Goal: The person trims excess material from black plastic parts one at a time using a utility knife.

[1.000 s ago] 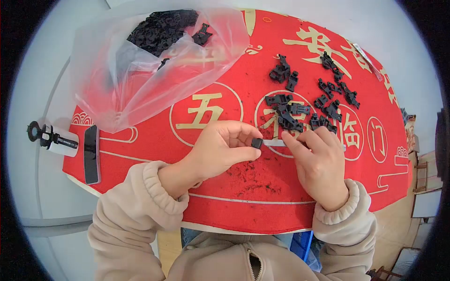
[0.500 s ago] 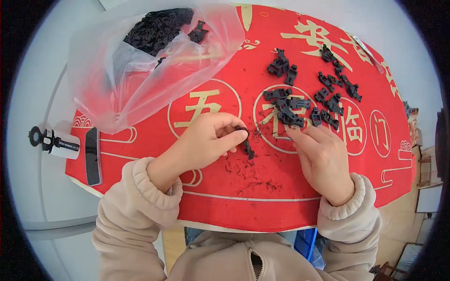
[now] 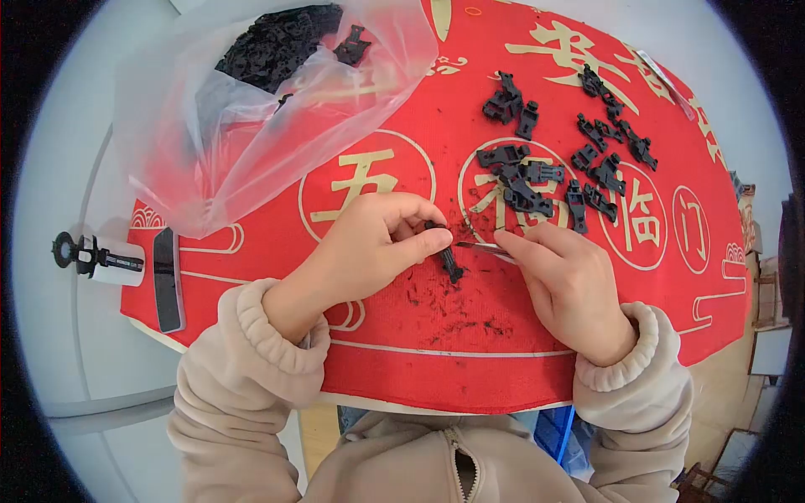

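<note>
My left hand (image 3: 381,243) pinches a small black plastic part (image 3: 450,264) between thumb and fingers; its lower end sticks out below the fingertips. A thin blade-like tool (image 3: 480,247) is held in my right hand (image 3: 566,281), its tip pointing left at the upper end of that part. Dark shavings (image 3: 461,323) are scattered on the red cloth (image 3: 377,373) below both hands. Beyond my right hand lies a loose group of similar black parts (image 3: 524,197). The fingers cover where the tool meets the part.
At the upper left, a clear plastic bag (image 3: 243,159) holds a heap of black parts (image 3: 281,46). A phone (image 3: 168,281) lies at the left edge beside a white cylinder with a black top (image 3: 113,261). A thin packet (image 3: 662,80) is at the upper right.
The black part in my left hand has turned from sideways to pointing down. The tool, first seen broad and pale, now shows as a thin dark edge. The view has shifted slightly.
</note>
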`<state>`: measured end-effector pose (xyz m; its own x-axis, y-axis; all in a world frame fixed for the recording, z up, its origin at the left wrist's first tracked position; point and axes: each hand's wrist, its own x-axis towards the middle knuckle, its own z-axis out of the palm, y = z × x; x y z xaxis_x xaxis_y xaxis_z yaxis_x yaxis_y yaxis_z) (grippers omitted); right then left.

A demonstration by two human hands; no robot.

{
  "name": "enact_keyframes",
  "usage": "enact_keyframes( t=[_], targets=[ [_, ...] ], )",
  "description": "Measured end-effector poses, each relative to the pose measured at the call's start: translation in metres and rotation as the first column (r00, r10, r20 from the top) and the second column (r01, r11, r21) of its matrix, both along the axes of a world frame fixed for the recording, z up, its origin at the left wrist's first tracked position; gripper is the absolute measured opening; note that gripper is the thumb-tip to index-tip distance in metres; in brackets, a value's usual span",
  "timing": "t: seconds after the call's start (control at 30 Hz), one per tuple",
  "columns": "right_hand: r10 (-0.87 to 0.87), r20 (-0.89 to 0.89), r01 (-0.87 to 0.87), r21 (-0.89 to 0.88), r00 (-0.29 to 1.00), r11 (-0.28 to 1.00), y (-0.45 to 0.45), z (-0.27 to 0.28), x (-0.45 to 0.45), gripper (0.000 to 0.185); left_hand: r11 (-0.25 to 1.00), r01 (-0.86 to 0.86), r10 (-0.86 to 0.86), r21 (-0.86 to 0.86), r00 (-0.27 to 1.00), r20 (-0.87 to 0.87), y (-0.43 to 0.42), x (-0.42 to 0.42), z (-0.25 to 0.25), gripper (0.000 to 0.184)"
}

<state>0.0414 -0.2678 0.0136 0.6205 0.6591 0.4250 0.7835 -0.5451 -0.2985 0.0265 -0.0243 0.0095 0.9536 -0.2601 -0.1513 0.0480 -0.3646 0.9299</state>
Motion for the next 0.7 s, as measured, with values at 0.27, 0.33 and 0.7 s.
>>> enact_keyframes(
  t=[0.27, 0.33, 0.7],
  targets=[
    [0.009, 0.005, -0.009, 0.01, 1.0, 1.0, 0.0027, -0.0052, 0.0017, 0.034, 0.999, 0.02, -0.021, -0.044, 0.999, -0.029, 0.0016, 0.0013, -0.0004, 0.019],
    [0.006, 0.003, -0.006, 0.0, 1.0, 1.0, 0.003, -0.0057, 0.0019, 0.034, 0.998, 0.026, -0.028, -0.059, 0.999, -0.036, 0.0021, 0.0015, -0.0008, 0.019],
    [0.015, -0.097, -0.017, -0.02, 0.995, 1.0, 0.004, -0.0058, 0.0, 0.032, 0.992, 0.043, -0.054, -0.118, 0.995, -0.089, 0.0051, 0.0035, 0.0003, 0.018]
  ],
)
